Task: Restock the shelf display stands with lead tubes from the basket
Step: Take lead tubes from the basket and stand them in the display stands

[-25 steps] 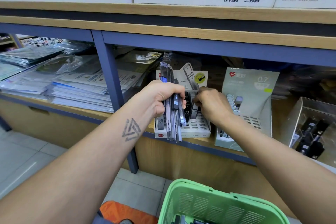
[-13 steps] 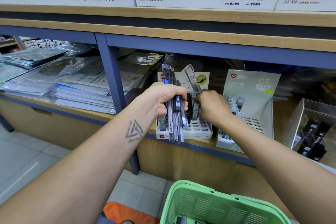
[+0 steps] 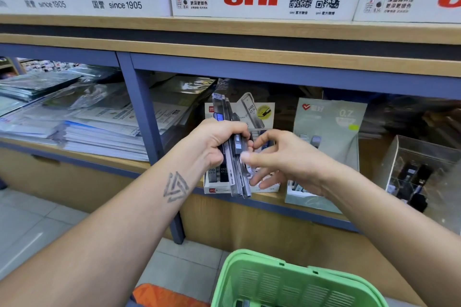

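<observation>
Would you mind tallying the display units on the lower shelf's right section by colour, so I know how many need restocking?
White lead-tube stand, behind the hands: 1
Pale green 0.7 stand: 1
Clear acrylic box at the far right: 1
Total: 3

Left grip point(image 3: 219, 142) clenched, fingers curled; right grip point(image 3: 282, 157) fingers loosely spread.

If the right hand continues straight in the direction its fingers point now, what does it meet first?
Most likely the bundle of lead tubes gripped by the left hand; the right hand reaches leftward, its fingertips about touching them.
</observation>
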Tool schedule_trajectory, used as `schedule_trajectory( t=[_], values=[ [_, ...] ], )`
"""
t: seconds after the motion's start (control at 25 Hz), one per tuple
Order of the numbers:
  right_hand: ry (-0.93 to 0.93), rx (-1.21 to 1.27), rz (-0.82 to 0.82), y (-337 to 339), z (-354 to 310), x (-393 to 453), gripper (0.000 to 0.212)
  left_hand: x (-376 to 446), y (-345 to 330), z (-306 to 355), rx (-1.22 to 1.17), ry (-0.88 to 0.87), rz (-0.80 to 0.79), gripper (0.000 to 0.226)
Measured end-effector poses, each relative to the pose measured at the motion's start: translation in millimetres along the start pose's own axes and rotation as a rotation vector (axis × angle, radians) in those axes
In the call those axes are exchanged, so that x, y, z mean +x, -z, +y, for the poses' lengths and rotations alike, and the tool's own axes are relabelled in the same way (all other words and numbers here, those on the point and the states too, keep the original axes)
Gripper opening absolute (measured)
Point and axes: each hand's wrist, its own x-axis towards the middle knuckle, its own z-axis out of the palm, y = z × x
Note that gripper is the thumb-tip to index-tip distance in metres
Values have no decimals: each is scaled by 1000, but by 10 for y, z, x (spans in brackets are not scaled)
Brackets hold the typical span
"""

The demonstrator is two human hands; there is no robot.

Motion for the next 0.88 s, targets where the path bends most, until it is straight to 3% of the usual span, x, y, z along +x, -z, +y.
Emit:
schedule_trajectory(
  t=[0.24, 0.48, 0.72, 0.88],
  values=[
    [64, -92, 184, 66, 49, 22, 13, 23, -99, -66, 4, -18, 22, 18],
    [15, 13, 346, 342, 161, 101, 27, 71, -105, -45, 70, -1, 11, 10],
    [195, -233, 539, 672, 98, 29, 13, 76, -65, -3, 52, 15, 51, 14],
    [277, -34, 524, 959, 152, -66, 18, 45, -163, 10, 64, 19, 26, 22]
  ],
)
